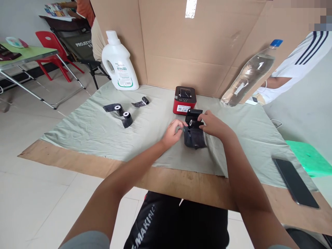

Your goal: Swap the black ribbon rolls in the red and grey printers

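A small black printer [190, 141] lies on the cloth in front of me with its lid [194, 112] raised. A dark roll with a white core [195, 123] is at its opening, its dark strip hanging over the printer's front. My right hand [211, 123] grips the right end of this roll between thumb and fingers. At the printer's left side, my left hand [174, 131] has bent fingers holding its edge. Directly behind stands a red and black box-shaped printer [184, 100]. Several similar dark rolls [127, 119] lie to the left with short strips unrolled.
A white detergent bottle [120, 65] stands back left and a clear bottle with a blue cap [249, 76] back right, before a cardboard panel [181, 41]. A phone [295, 181] lies near the right edge. Other people sit beyond the panel on both sides.
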The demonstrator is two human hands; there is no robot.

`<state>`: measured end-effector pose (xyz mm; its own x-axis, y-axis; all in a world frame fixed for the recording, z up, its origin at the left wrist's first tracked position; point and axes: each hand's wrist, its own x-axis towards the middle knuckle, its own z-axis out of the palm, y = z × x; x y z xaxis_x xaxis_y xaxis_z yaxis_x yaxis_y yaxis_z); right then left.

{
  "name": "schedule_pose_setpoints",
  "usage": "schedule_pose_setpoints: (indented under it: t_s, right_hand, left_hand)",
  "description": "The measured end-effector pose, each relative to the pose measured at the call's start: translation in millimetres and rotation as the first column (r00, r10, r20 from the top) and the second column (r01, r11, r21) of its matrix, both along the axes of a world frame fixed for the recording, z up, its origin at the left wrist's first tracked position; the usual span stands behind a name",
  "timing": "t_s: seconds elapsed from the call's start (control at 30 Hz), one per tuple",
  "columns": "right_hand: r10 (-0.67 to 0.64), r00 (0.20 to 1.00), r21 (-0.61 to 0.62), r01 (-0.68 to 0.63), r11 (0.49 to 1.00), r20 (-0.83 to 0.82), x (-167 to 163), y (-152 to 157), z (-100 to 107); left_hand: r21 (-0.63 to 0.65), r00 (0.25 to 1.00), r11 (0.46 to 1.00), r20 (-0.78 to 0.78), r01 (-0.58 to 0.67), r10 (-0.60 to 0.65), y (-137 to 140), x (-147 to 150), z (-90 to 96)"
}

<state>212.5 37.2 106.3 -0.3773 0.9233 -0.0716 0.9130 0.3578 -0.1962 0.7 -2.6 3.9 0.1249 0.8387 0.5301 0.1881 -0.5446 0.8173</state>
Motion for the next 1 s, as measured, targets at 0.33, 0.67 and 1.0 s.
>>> schedule_pose_setpoints:
  t_s: [0.33,0.67,1.0]
  right_hand:
    - [0.216,0.855,-0.067,-0.279,0.958,-0.472,-29,-18,9]
    - [-0.014,0.636,-0.215,-0.241,0.946,-0.772,-35,-5,-13]
    - [-0.102,0.553,-0.248,-0.196,0.949,-0.827,-43,-8,-15]
  left_hand:
    - [-0.242,0.929,0.959,0.367,0.146,-0.048,12,2,-2.7]
    - [-0.269,0.900,0.953,0.435,0.138,-0.008,16,0,-2.5]
    - [-0.282,0.898,0.949,0.439,0.140,-0.002,15,0,-2.0]
